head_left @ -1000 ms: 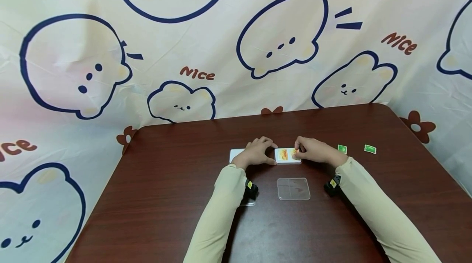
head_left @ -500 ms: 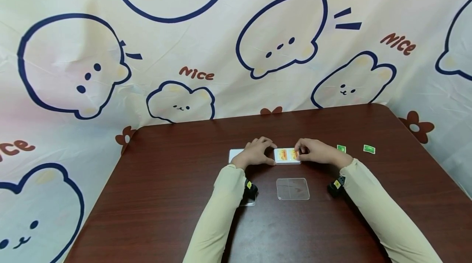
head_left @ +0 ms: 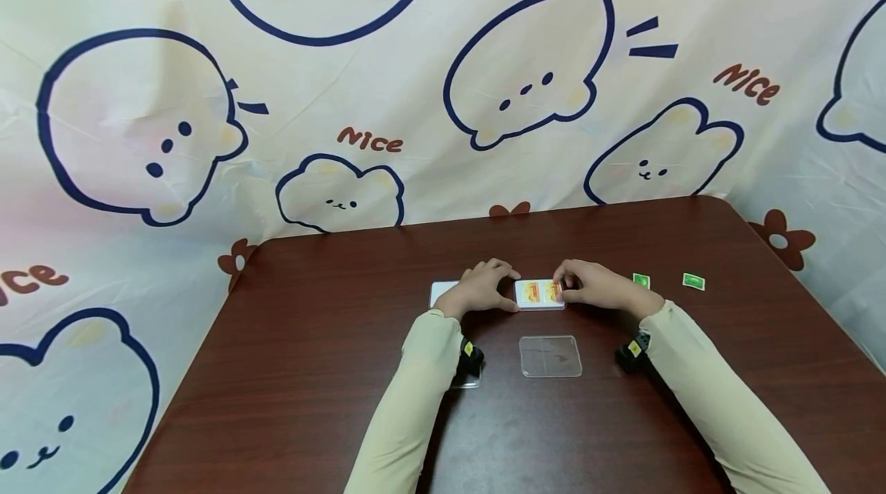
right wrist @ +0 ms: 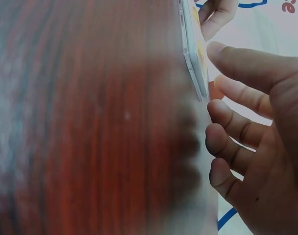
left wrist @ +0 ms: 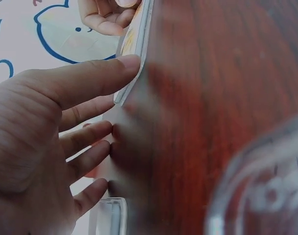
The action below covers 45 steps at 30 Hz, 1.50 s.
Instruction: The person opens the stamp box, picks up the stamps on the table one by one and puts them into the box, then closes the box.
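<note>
A thin white case (head_left: pixel 540 305) with a clear rim lies flat, two small orange-and-yellow cards (head_left: pixel 531 292) side by side on its top. My left hand (head_left: pixel 481 286) holds the case's left end between thumb and index finger, the other fingers spread loosely. In the left wrist view the left thumb (left wrist: pixel 124 66) touches the case's edge. At the opposite end, my right hand (head_left: pixel 588 282) has curled fingers, with thumb and index fingertips at the right-hand orange card, partly covering it. The right thumb (right wrist: pixel 237 58) is close to the case's top face; exact contact is unclear.
Another white case (head_left: pixel 441 290) is partly behind my left hand. A clear plastic lid (head_left: pixel 551 356) lies nearer on the brown table (head_left: pixel 311 371); a second clear piece (head_left: pixel 467 382) is mostly under my left wrist. Two green cards (head_left: pixel 694 282) lie at right.
My right hand and forearm have shifted slightly to the right, the fingertips staying at the case's right end. The left hand and the case have stayed put.
</note>
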Tool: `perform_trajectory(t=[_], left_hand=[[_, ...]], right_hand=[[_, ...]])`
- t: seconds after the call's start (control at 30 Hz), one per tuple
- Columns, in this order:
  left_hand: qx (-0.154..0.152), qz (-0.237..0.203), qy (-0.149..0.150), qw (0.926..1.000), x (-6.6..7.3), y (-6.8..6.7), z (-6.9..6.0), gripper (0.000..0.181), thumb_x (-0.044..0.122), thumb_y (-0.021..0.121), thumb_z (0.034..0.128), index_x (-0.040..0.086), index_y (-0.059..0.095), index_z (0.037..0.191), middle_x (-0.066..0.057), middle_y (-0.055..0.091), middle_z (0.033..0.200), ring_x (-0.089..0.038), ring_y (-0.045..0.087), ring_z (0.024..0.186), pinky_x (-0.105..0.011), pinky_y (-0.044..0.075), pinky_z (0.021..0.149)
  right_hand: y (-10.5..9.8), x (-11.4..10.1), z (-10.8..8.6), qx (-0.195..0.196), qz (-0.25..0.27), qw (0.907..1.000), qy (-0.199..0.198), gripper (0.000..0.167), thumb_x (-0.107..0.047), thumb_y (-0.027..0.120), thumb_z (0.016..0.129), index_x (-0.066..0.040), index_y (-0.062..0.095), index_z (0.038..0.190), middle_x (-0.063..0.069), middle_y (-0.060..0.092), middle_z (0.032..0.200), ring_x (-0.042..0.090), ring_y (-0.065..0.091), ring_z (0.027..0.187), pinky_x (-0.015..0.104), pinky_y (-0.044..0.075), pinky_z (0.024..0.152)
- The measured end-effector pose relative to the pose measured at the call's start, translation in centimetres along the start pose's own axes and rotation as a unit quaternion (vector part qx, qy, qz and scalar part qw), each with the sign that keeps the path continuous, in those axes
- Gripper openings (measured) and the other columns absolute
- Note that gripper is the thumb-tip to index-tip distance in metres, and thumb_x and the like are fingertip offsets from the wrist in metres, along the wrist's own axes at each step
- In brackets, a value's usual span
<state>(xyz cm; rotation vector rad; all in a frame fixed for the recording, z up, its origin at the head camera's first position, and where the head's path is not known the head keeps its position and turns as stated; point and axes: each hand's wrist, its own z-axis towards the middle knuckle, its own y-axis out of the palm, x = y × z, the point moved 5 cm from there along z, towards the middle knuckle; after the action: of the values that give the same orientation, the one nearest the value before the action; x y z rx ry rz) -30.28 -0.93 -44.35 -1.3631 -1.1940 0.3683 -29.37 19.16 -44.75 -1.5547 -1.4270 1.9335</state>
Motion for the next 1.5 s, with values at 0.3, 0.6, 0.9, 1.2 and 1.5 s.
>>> perform_trajectory(t=[0.3,0.6,0.9,1.2,1.5], left_hand=[[0.031,-0.082,0.009,0.9961,0.2,-1.6,-1.1,0.044,0.030,0.069,0.0901,0.019,0.057,0.131,-0.004,0.051,0.137,-0.021,0.051,0.126,-0.041,0.043,0.104],[0.049,-0.138,0.002,0.9893,-2.5,-3.9,-2.6,0.052,0.036,0.073,0.0856,0.018,0.056,0.132,-0.004,0.052,0.137,-0.023,0.050,0.127,-0.043,0.045,0.103],[0.054,-0.135,-0.029,0.9889,-6.2,-4.6,-5.1,0.062,0.039,0.075,0.0822,0.019,0.052,0.137,-0.006,0.047,0.143,-0.027,0.042,0.133,-0.053,0.035,0.109],[0.058,-0.126,-0.056,0.9888,-8.8,-4.4,-6.5,0.067,0.039,0.079,0.0784,0.021,0.052,0.137,-0.007,0.042,0.148,-0.028,0.038,0.133,-0.056,0.032,0.110],[0.049,-0.171,-0.055,0.9826,-9.7,-3.9,-7.0,0.067,0.031,0.081,0.0776,0.017,0.053,0.136,-0.010,0.045,0.144,-0.028,0.044,0.129,-0.047,0.040,0.107]], right_hand=[[-1.2,0.4,-0.9,0.016,-0.013,0.9997,0.015,0.021,-0.020,0.068,0.091,-0.010,0.060,0.107,0.004,0.053,0.090,0.016,0.046,0.080,0.029,0.040,0.070],[-2.9,1.4,-2.3,0.025,-0.013,0.9988,0.040,0.028,-0.026,0.067,0.091,-0.008,0.060,0.111,0.006,0.055,0.094,0.019,0.049,0.086,0.031,0.043,0.073],[-4.8,2.9,-3.8,0.046,-0.030,0.9970,0.054,0.034,-0.025,0.067,0.091,-0.004,0.059,0.116,0.009,0.054,0.098,0.021,0.050,0.088,0.033,0.044,0.074],[-5.7,3.9,-4.9,0.051,-0.052,0.9954,0.062,0.038,-0.026,0.070,0.089,-0.001,0.060,0.116,0.013,0.058,0.102,0.024,0.051,0.091,0.037,0.047,0.078],[-6.6,4.9,-6.6,0.047,-0.055,0.9944,0.077,0.046,-0.031,0.069,0.089,0.001,0.058,0.119,0.019,0.057,0.111,0.029,0.055,0.097,0.046,0.051,0.083]])
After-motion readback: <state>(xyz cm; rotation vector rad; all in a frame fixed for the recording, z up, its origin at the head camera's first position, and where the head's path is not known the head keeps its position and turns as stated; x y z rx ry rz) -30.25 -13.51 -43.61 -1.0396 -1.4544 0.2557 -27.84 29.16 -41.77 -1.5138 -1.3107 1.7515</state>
